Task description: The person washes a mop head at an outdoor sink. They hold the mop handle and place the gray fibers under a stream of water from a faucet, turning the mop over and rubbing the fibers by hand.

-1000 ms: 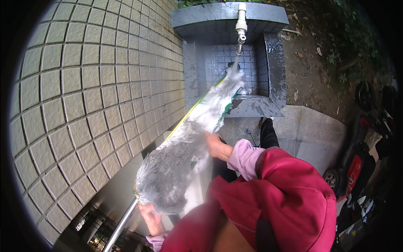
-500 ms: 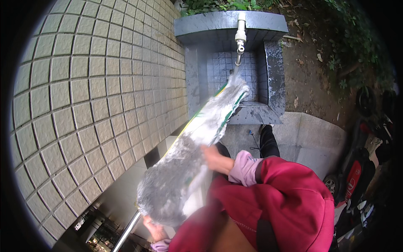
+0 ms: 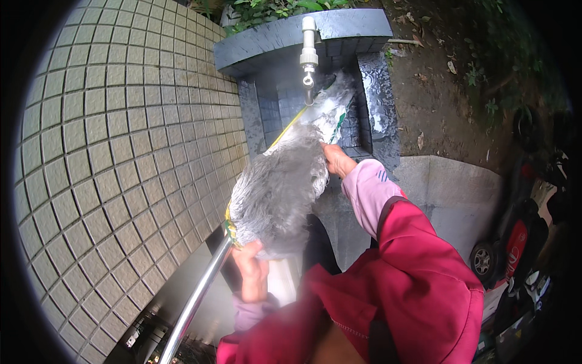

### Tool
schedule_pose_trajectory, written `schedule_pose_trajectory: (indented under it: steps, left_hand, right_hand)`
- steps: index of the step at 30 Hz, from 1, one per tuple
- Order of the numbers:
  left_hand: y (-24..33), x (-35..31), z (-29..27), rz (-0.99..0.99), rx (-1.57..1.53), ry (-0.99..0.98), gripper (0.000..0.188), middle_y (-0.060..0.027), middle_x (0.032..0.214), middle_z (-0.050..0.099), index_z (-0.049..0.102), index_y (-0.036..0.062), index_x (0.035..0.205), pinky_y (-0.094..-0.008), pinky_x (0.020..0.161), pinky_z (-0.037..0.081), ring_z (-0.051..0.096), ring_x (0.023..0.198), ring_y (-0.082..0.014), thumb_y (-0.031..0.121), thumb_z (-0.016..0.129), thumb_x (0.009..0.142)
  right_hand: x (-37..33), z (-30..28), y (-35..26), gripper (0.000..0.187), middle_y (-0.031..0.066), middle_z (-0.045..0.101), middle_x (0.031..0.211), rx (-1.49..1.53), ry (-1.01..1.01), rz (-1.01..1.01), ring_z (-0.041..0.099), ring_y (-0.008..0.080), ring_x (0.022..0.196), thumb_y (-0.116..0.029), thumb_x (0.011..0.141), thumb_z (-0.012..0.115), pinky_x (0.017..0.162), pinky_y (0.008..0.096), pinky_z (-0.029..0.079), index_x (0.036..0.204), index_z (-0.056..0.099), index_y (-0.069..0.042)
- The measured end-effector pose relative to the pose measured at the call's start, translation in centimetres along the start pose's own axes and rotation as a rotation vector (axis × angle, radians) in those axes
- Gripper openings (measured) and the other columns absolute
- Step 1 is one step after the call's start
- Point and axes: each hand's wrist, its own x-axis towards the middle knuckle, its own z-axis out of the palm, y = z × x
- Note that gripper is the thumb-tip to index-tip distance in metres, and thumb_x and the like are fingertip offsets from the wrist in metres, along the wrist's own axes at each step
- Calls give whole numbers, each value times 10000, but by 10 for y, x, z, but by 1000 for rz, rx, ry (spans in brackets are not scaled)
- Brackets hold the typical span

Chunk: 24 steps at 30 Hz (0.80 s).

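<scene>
A long flat dust mop [image 3: 276,188] with shaggy grey and white yarn slants from near left toward the grey tiled sink [image 3: 379,109]. Its far end, partly blurred, is inside the basin below the tap [image 3: 308,57]. Yellow and green trim runs along its edges. My left hand [image 3: 250,270] is closed on the mop's near end, beside the shiny metal handle [image 3: 197,306]. Farther up, my right hand [image 3: 337,161] grips the mop's right edge, with its fingertips hidden by the yarn.
A wall of beige tiles [image 3: 115,133] rises close on the left. Leafy plants [image 3: 273,11] grow behind the sink, and a bank of bare soil [image 3: 424,91] lies to its right. A red and black wheeled vehicle [image 3: 515,249] stands at the far right, beyond the pale paving [image 3: 451,188].
The mop has been pushed forward, its far end now deeper in the sink. Both my hands have moved forward with it. The sink and tap appear shifted left and larger.
</scene>
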Motion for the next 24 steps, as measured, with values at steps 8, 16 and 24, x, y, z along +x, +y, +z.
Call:
schedule_pose_trajectory:
  steps: [8, 16, 24]
  left_hand:
    - [-19, -27, -61, -130, -70, 91, 529, -120, 988, 552, 448, -32, 1122, -341, 779, 454, 548, 883, -239, -30, 535, 600]
    - [27, -82, -131, -126, -81, 102, 606, -153, 1087, 528, 389, -47, 1179, -385, 869, 432, 530, 975, -284, -8, 516, 588]
    - [58, -125, -170, -60, -63, 171, 630, -163, 1081, 530, 379, -49, 1186, -384, 850, 449, 540, 956, -293, -8, 516, 573]
  right_hand:
    - [14, -2, 53, 359, 167, 573, 990, -54, 97, 44, 597, 288, 834, -216, 867, 463, 719, 434, 510, 1104, 453, 53]
    - [-30, 13, 163, 357, 168, 549, 1034, -74, 66, 114, 565, 281, 908, -215, 899, 394, 761, 411, 485, 1119, 439, 63]
    - [-83, 49, 192, 379, 152, 521, 1079, -106, 48, 147, 528, 267, 932, -238, 896, 410, 776, 404, 451, 1148, 425, 45]
